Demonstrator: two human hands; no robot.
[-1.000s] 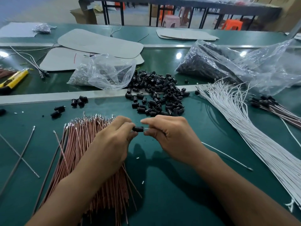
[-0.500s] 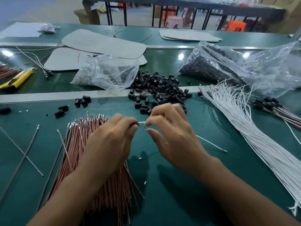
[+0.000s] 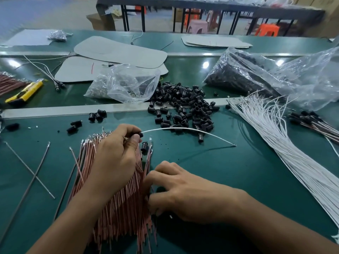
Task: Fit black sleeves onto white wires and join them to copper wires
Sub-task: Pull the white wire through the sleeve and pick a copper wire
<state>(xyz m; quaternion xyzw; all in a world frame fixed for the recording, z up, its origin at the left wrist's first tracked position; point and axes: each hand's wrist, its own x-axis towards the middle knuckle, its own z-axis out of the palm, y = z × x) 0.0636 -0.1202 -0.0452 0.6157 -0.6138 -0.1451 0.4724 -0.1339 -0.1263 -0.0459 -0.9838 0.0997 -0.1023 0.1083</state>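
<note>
My left hand point(image 3: 117, 153) pinches a black sleeve point(image 3: 140, 134) with a white wire point(image 3: 192, 129) running out of it in an arc to the right, its far tip on the table. Below it, my right hand point(image 3: 179, 191) reaches into the right edge of the copper wire bundle point(image 3: 119, 208) and pinches a wire there. A loose black sleeve point(image 3: 144, 146) lies just under my left thumb. The pile of black sleeves point(image 3: 183, 105) sits beyond the hands. The white wire bundle point(image 3: 286, 147) fans along the right.
Clear bags point(image 3: 128, 83) point(image 3: 275, 77) lie behind the sleeve pile. Finished wires with sleeves point(image 3: 311, 121) rest at far right. A yellow utility knife point(image 3: 23, 92) lies at left, thin dark wires point(image 3: 31, 173) at near left, grey pads point(image 3: 119, 50) farther back.
My right hand let go of the white wire and dropped down-left to the copper bundle. My left hand keeps the sleeve, now with the white wire threaded and trailing right.
</note>
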